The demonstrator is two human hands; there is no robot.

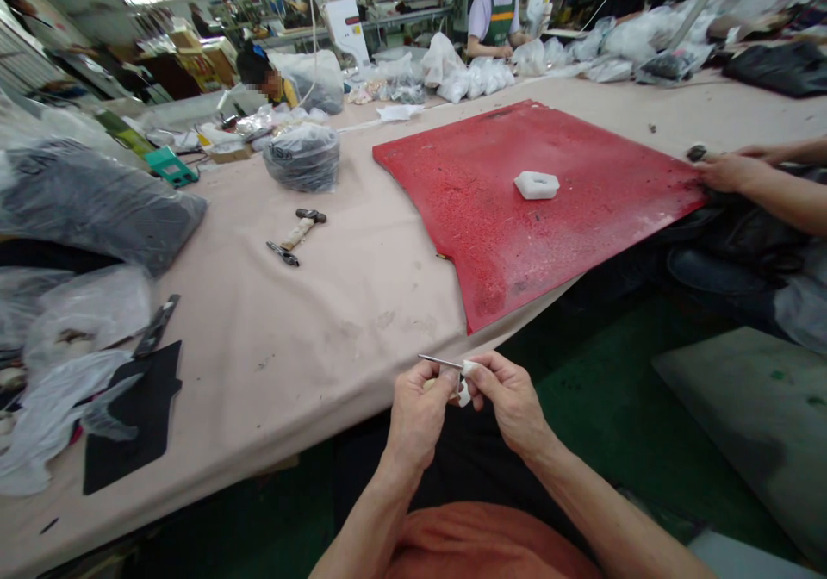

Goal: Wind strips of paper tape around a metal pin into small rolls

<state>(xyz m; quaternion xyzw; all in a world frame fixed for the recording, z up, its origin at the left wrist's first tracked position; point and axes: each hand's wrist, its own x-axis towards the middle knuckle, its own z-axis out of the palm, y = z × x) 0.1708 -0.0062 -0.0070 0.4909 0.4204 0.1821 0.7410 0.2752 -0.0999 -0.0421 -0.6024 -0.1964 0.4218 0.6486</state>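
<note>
A thin metal rod [440,361] sticks out to the left above my two hands, which are close together just over the table's front edge. My left hand [417,411] is closed, with thumb and fingers pinched about the rod. My right hand [513,398] pinches a small white piece [468,367] at the rod's right end; whether it is cloth, tape or wax I cannot tell. More white material [463,394] shows between the hands. Beyond them lies a red sheet [465,217], worn and speckled, with a white block [536,185] with a hole on it.
A hammer [303,227] and a small dark metal tool [282,253] lie left of the sheet. Plastic-wrapped bundles [302,158] and a black flat piece [139,420] occupy the table's left. Another person's hands [736,168] rest at the sheet's right corner.
</note>
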